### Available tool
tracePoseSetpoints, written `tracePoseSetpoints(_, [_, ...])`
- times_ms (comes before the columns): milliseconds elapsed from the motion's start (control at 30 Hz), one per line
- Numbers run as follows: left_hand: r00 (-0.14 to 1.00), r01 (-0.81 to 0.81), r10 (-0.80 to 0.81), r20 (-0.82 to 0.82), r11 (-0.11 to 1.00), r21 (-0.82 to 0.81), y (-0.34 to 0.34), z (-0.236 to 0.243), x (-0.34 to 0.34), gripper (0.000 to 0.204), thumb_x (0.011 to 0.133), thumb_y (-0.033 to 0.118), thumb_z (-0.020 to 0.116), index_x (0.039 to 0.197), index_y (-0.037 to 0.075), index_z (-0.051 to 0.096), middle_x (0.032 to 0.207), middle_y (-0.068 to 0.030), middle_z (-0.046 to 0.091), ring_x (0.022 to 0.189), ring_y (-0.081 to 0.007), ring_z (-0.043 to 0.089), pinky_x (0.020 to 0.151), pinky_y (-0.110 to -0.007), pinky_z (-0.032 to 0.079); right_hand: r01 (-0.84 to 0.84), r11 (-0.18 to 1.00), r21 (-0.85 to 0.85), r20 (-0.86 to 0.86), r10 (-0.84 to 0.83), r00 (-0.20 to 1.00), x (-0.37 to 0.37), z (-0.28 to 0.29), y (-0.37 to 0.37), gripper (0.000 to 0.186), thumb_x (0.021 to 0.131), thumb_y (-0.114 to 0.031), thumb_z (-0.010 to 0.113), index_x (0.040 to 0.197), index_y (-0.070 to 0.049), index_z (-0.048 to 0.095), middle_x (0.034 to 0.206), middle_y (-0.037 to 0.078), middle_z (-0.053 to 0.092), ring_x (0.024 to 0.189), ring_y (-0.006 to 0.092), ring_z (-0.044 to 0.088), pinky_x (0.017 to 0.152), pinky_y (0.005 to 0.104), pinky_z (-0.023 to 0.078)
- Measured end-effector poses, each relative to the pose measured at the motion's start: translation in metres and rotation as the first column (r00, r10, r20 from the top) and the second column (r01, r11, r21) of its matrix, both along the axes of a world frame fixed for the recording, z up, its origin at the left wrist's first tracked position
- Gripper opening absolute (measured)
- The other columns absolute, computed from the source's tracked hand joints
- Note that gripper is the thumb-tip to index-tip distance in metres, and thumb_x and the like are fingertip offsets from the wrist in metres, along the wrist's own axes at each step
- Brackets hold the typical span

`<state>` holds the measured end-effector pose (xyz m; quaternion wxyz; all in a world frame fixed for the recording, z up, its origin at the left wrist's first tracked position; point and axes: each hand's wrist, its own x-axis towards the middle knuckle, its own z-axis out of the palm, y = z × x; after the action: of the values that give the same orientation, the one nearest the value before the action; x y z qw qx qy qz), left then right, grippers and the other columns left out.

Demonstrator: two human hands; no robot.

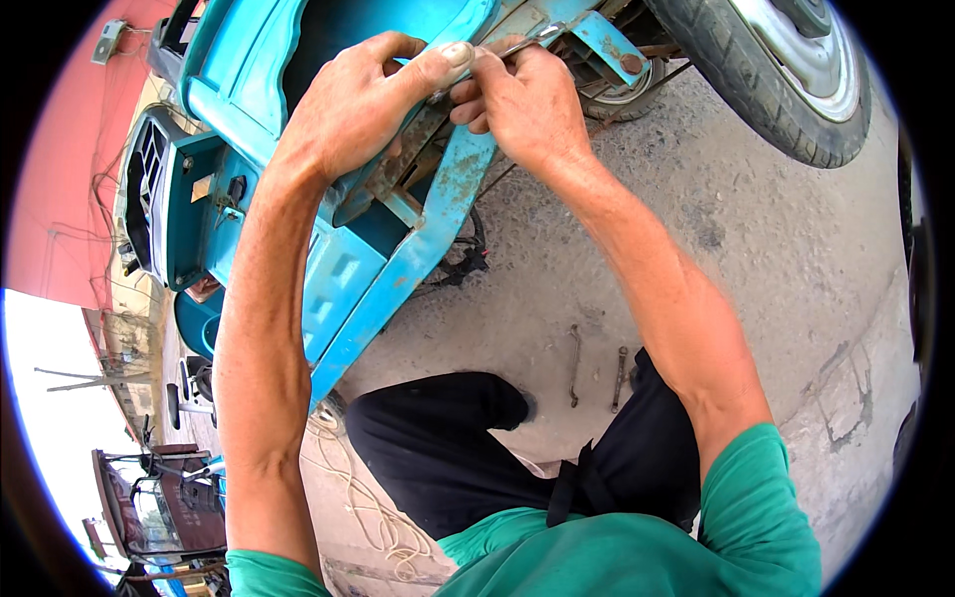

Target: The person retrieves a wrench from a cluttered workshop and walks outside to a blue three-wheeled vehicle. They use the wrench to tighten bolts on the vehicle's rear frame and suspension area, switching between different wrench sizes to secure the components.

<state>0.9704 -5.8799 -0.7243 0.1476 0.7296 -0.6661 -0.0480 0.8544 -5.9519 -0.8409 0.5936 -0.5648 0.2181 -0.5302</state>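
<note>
My left hand grips the rusty edge of a turquoise vehicle body, thumb pressed along the top near the fingers of my other hand. My right hand is closed around a thin metal tool whose tip pokes out toward a turquoise bracket. Both hands meet at the top of the slanted frame bar. What the tool's tip touches is hidden by my fingers.
A black tyre with a silver rim stands at upper right. Two wrenches lie on the concrete ground by my black-trousered knees. A tangle of pale cord lies lower left. A red wall is at the left.
</note>
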Motion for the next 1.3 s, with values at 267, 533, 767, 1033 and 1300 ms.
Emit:
tracePoseSetpoints(267, [0.999, 0.030, -0.028, 0.037, 0.998, -0.054, -0.003, -0.003, 0.005, 0.084, 0.083, 0.070, 0.053, 0.126, -0.002, 0.058, 0.108, -0.0258, 0.063, 0.097, -0.0342, 0.065, 0.084, -0.042, 0.055, 0.355, 0.656, -0.666, 0.011, -0.467, 0.884, 0.025, -0.027, 0.050, 0.016, 0.084, -0.008, 0.066, 0.099, -0.007, 0.059, 0.088, 0.013, 0.054, 0.072, 0.0301, 0.063, 0.059, 0.0410, 0.055])
tracePoseSetpoints(533, [0.995, 0.024, -0.018, 0.103, 0.998, -0.052, -0.005, -0.007, 0.008, 0.078, 0.085, 0.071, 0.052, 0.116, 0.001, 0.066, 0.091, -0.0184, 0.064, 0.084, -0.0272, 0.066, 0.079, -0.042, 0.054, 0.322, 0.649, -0.689, 0.010, -0.437, 0.899, 0.021, -0.027, 0.050, 0.015, 0.084, -0.011, 0.067, 0.097, -0.007, 0.060, 0.087, 0.012, 0.053, 0.073, 0.0304, 0.063, 0.060, 0.0393, 0.056])
tracePoseSetpoints(767, [0.997, 0.068, -0.057, 0.047, 0.957, -0.282, 0.020, -0.016, -0.016, 0.049, 0.090, 0.043, 0.062, 0.096, -0.005, 0.066, 0.080, -0.0076, 0.063, 0.075, -0.0155, 0.056, 0.070, -0.031, 0.046, 0.325, 0.626, -0.709, 0.065, -0.401, 0.914, 0.011, -0.042, 0.021, 0.016, 0.094, -0.019, 0.060, 0.102, -0.006, 0.062, 0.087, 0.015, 0.063, 0.070, 0.0298, 0.065, 0.059, 0.0381, 0.056])
tracePoseSetpoints(1033, [0.995, 0.090, -0.066, 0.071, 0.896, -0.434, 0.049, -0.046, -0.036, 0.033, 0.089, 0.022, 0.066, 0.104, -0.008, 0.062, 0.084, -0.0089, 0.064, 0.078, -0.0127, 0.058, 0.071, -0.027, 0.048, 0.082, 0.968, -0.236, -0.026, -0.091, 0.995, -0.010, -0.047, 0.040, 0.031, 0.096, -0.026, 0.054, 0.098, 0.004, 0.062, 0.071, 0.015, 0.064, 0.068, 0.0246, 0.063, 0.067, 0.0367, 0.049])
tracePoseSetpoints(1300, [0.993, 0.111, -0.121, 0.005, 0.899, -0.424, 0.057, -0.042, -0.050, 0.036, 0.089, 0.020, 0.067, 0.110, -0.008, 0.060, 0.094, -0.0133, 0.066, 0.089, -0.0167, 0.062, 0.081, -0.030, 0.050, -0.143, 0.990, -0.010, 0.165, 0.143, 0.976, -0.015, -0.045, 0.030, 0.023, 0.098, -0.022, 0.052, 0.103, -0.001, 0.061, 0.084, 0.004, 0.062, 0.070, 0.0097, 0.057, 0.063, 0.0240, 0.046])
